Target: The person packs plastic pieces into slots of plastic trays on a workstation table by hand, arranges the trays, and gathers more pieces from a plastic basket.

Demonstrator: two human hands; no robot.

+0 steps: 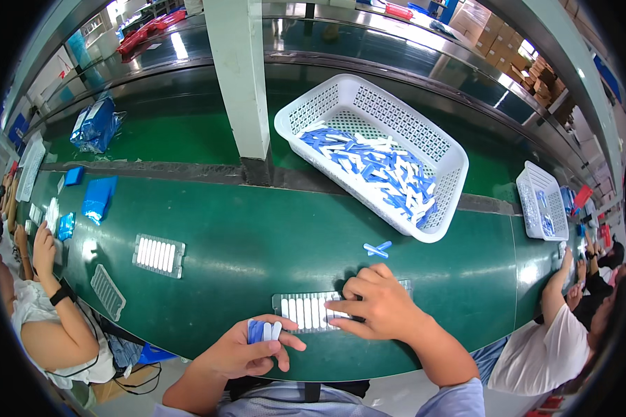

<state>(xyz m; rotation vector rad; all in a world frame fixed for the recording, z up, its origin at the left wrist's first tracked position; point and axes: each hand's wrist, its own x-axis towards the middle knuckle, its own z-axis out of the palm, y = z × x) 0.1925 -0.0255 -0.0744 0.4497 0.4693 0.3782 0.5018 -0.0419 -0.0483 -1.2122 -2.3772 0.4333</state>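
Note:
My left hand [247, 351] is wrapped round a small bunch of flat blue and white sticks [263, 331], held upright near the table's front edge. Just to its right lies a clear plastic tray [277, 304] with a row of white sticks [308, 313] in its slots. Over the right part of this tray is my right hand [375, 302], fingers bent and thumb and forefinger closed at a white stick in the row. That hand hides part of the tray's right side. Two crossed blue-and-white sticks [377, 249] lie loose just beyond it.
A white basket [459, 177] of blue and white sticks stands beyond my right hand. To the left lie a filled tray [179, 258], an unfilled tray [107, 292] and a blue bag [100, 198]. A post [238, 76] rises behind the table. Co-workers sit on both sides.

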